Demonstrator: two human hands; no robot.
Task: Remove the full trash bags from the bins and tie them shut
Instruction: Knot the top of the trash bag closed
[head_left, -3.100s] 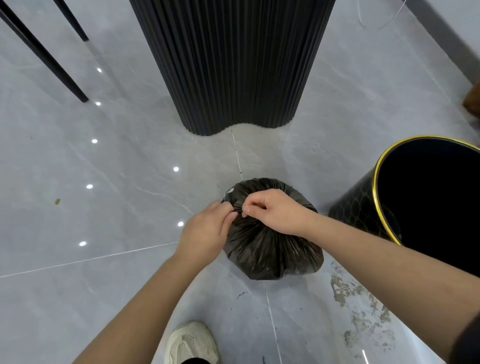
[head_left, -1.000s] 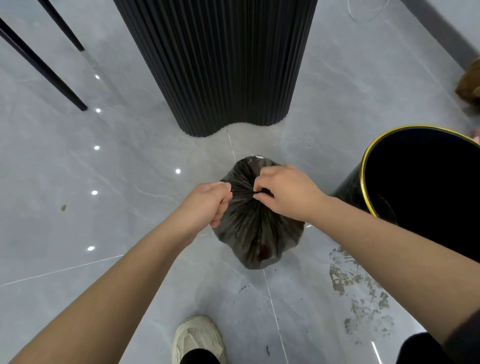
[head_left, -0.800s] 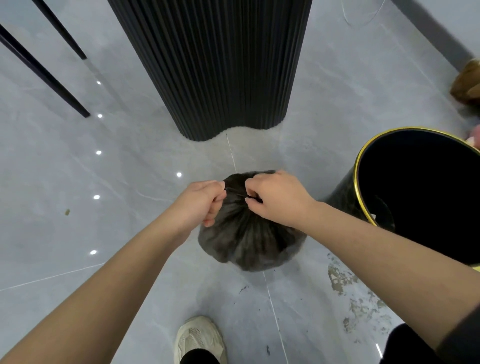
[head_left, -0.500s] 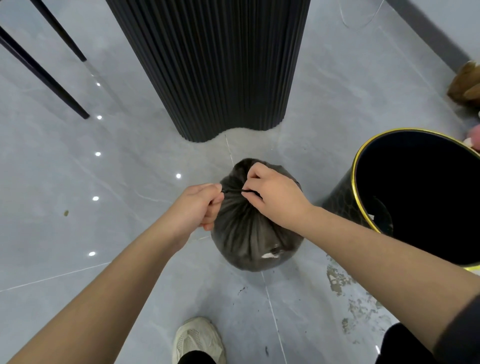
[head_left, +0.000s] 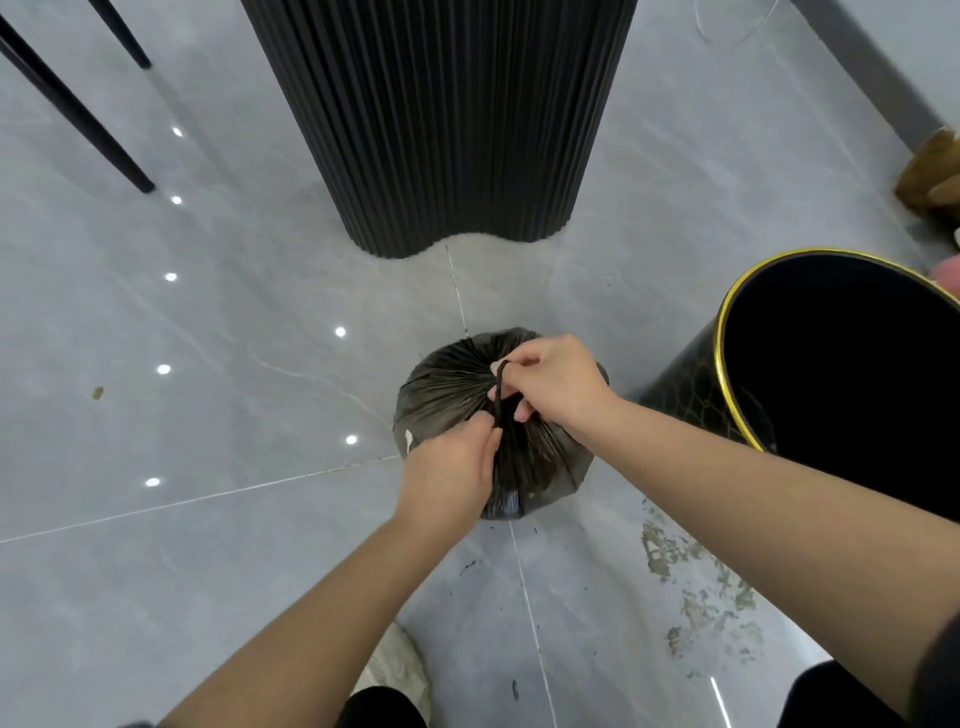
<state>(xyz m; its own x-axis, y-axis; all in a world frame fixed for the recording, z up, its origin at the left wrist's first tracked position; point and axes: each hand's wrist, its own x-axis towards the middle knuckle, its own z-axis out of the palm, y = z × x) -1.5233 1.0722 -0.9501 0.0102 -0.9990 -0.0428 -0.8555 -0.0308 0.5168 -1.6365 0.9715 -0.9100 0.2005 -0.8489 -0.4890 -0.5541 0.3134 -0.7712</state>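
A full black trash bag sits on the grey floor, its top gathered into pleats. A thin black drawstring runs between my hands over the bag's top. My left hand is closed on the near end of the string, at the bag's near side. My right hand pinches the far end of the string just above the gathered neck. The black bin with a gold rim stands to the right, dark inside with no bag showing.
A black fluted column rises just beyond the bag. Thin black furniture legs stand at the far left. A stained floor patch lies near the bin. My pale shoe is below the bag. A brown object lies far right.
My left hand has shifted from the bag's left side to its near side, and my right hand has moved further away, drawing the string out lengthwise over the bag's top.
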